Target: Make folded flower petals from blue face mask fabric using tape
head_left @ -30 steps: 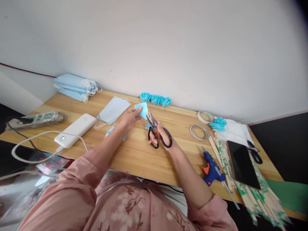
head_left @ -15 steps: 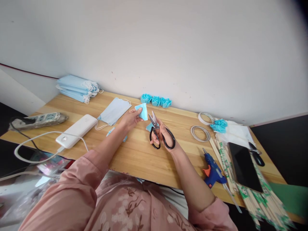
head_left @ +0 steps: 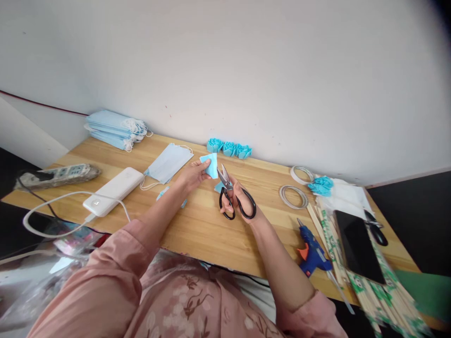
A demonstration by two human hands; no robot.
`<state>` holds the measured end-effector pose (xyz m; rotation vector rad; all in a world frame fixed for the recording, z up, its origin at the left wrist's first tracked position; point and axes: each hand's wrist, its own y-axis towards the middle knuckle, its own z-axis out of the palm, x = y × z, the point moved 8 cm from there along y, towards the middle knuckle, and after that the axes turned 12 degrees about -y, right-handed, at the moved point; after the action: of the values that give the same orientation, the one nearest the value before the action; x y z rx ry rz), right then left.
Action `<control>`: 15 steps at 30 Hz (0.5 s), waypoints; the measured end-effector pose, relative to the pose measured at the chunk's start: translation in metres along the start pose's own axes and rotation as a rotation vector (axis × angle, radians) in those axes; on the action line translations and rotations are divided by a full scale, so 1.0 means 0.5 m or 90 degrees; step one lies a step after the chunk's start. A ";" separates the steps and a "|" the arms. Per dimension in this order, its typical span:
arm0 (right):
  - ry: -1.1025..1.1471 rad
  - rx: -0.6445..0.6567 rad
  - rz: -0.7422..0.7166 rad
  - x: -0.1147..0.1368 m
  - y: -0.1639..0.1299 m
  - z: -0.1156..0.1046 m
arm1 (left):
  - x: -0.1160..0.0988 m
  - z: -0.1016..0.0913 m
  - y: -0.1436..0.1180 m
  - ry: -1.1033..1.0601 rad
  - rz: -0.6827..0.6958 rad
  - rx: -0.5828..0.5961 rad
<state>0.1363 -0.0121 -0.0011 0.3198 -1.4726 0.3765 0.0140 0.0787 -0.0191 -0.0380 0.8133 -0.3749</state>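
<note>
Pinched between thumb and fingers of my left hand (head_left: 196,174) is a small folded piece of light blue mask fabric (head_left: 212,165). My right hand (head_left: 239,197) grips a pair of black-handled scissors (head_left: 225,177), their blades apart and pointing up beside the fabric's right edge. Another blue piece (head_left: 219,187) lies on the table, partly hidden behind the scissors. Narrow blue scraps (head_left: 162,192) rest near my left forearm. Behind my hands, three blue fabric flowers (head_left: 229,149) stand in a row near the wall.
A face mask (head_left: 169,163) and a mask stack (head_left: 116,129) lie left, near a white power bank (head_left: 114,191) and power strip (head_left: 58,176). To the right are tape rolls (head_left: 293,197), a blue glue gun (head_left: 312,251), a phone (head_left: 357,246) and wrapped chopsticks (head_left: 380,300).
The blue fabric in my left hand has shifted slightly right and down, closer to the scissor blades. My right hand has stayed nearly still, with the blades still apart.
</note>
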 end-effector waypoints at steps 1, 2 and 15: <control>-0.003 0.002 0.001 -0.002 0.000 0.000 | 0.000 -0.001 0.001 0.001 0.002 0.003; -0.006 0.003 0.002 -0.003 0.001 -0.001 | 0.000 -0.002 0.002 0.000 0.005 0.006; -0.012 0.023 0.004 0.002 -0.002 0.009 | 0.005 -0.010 0.010 -0.013 0.012 0.023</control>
<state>0.1325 -0.0150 0.0000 0.3494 -1.4868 0.4068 0.0135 0.0833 -0.0251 -0.0006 0.7865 -0.3713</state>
